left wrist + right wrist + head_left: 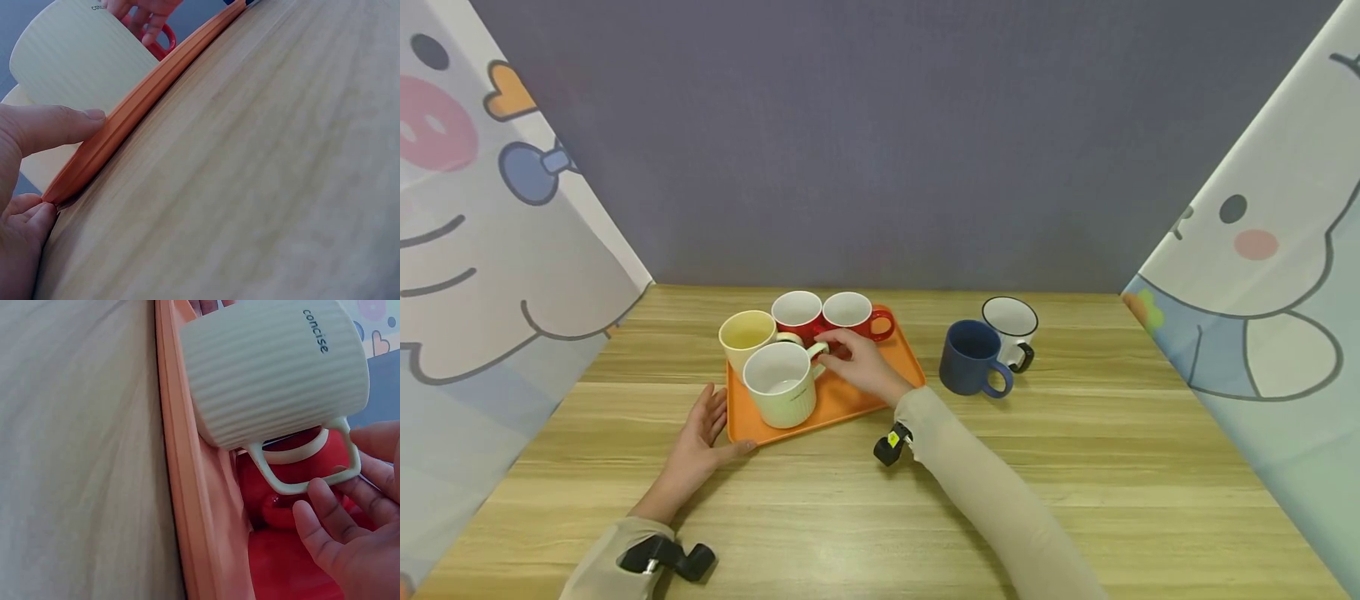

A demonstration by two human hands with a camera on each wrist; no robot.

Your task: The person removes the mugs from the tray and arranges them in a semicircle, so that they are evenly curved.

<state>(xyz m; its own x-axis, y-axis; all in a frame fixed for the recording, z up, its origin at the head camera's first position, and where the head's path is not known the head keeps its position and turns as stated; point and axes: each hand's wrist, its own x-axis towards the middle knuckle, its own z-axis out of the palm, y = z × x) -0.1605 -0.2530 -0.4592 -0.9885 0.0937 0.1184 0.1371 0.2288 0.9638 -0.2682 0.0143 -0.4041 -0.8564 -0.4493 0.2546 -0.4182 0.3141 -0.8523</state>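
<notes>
Mug (pixel 784 390) occupies pinching right hand (pixel 863 365), left hand (pixel 697 448) spread, gray wall (pixel 880 150) behind wooden table (pixel 820 517).

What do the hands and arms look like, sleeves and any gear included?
Both sleeves are long and plain beige: left sleeve, right sleeve. Left hand and right hand are ungloved. Each wrist carries small black gear: left device; right device, with a yellow mark. I see no cables.
</notes>
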